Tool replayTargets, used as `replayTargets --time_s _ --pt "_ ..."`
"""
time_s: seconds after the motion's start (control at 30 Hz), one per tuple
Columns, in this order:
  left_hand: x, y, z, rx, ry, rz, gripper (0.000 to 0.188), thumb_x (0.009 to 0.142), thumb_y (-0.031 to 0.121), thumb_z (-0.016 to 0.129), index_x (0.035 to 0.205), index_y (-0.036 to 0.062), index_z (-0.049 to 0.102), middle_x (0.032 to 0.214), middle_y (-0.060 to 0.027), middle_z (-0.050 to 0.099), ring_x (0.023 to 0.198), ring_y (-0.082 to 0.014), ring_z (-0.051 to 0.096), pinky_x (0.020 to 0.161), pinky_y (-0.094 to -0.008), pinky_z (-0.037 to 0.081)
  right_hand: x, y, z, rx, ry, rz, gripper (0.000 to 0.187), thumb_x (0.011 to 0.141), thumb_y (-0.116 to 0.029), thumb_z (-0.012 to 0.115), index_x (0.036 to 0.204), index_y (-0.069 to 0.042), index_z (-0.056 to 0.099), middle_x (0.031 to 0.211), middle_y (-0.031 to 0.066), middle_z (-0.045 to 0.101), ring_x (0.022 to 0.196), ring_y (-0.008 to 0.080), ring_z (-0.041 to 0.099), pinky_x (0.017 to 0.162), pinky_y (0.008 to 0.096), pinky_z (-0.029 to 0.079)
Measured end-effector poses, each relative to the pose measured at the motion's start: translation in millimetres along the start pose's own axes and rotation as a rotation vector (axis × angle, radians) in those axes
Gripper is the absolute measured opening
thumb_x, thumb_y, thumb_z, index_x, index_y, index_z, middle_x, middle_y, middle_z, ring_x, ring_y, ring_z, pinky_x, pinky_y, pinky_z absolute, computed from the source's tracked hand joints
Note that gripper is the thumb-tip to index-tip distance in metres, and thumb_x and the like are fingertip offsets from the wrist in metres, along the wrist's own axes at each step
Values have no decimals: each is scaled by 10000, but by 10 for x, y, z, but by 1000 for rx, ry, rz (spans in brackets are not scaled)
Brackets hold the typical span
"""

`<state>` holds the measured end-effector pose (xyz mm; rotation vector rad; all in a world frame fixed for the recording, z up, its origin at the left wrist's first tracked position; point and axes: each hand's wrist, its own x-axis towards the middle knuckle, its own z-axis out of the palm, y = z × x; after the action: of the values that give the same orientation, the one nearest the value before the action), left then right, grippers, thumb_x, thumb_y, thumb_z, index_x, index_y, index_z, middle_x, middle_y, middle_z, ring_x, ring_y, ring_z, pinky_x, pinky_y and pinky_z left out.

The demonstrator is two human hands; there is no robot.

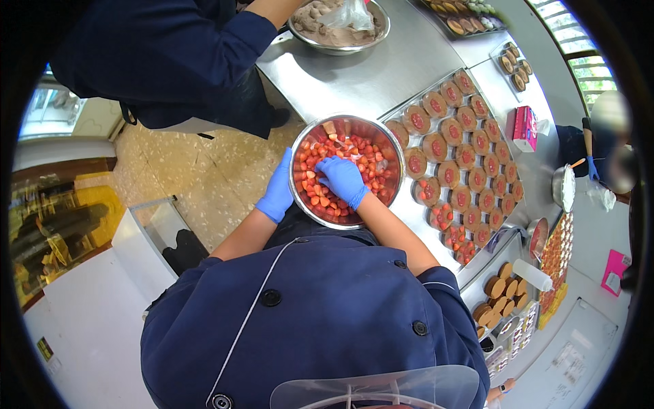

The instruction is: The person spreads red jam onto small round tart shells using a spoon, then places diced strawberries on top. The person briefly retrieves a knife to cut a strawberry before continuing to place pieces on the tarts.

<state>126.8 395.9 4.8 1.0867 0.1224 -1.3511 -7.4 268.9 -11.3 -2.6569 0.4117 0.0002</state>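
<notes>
A round metal bowl [398, 158] full of cut strawberries [325, 198] is in front of my body, at the left edge of the steel table. My left hand [278, 191], in a blue glove, grips the bowl's left side. Inside the bowl is my right hand [343, 181], also gloved in blue, its fingers curled down around strawberry pieces; the fingertips are partly hidden. To the right of the bowl, rows of round brown tarts [465, 157] with red centres stand on a tray. Several tarts nearest me carry strawberry pieces [441, 216] on top.
Ahead, a co-worker's sleeve [225, 48] reaches toward a bowl of brown mixture [320, 31]. A pink box [525, 129] is beyond the tarts. Right of me are a white squeeze bottle [533, 275] and brown rounds [504, 293]. Another person [575, 150] is at the far right.
</notes>
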Motion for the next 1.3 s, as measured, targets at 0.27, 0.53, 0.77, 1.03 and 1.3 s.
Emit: replayTargets --time_s 0.27,0.53,0.77,1.03,1.3 --pt "102 -56 -101 85 79 -18 499 1006 502 396 1267 95 518 1110 -119 620 953 -207 653 821 -339 577 -321 57 -565 459 376 125 204 859 -173 596 1035 -164 698 875 76 659 807 245 640 747 375 520" --pt "87 -64 -76 90 -23 51 549 977 566 411 1243 93 495 1144 -146 600 968 -235 649 793 -337 582 -2059 1380 -1177 566 454 801 166 838 -158 705 958 -45 685 833 30 693 746 108 634 706 260 506" --pt "119 -64 -133 86 -57 24 597 987 560 386 1351 92 446 1261 -167 550 1054 -263 617 838 -350 568 -2277 1559 -881 168 162 967 236 735 -304 755 797 -80 715 788 126 698 728 253 678 683 375 523" --pt "138 -65 -188 66 -67 9 567 988 542 404 1327 91 462 1254 -158 541 1105 -279 572 927 -398 522 -2248 1515 -742 -143 119 1020 307 765 -409 718 762 -102 728 794 135 687 745 307 670 657 421 516" --pt "179 -89 -188 161 68 21 583 965 579 434 1269 89 519 1145 -147 586 1017 -240 599 877 -349 530 -2190 1577 -694 -333 -70 878 359 748 -448 718 734 -90 735 812 150 688 732 317 675 657 423 532"
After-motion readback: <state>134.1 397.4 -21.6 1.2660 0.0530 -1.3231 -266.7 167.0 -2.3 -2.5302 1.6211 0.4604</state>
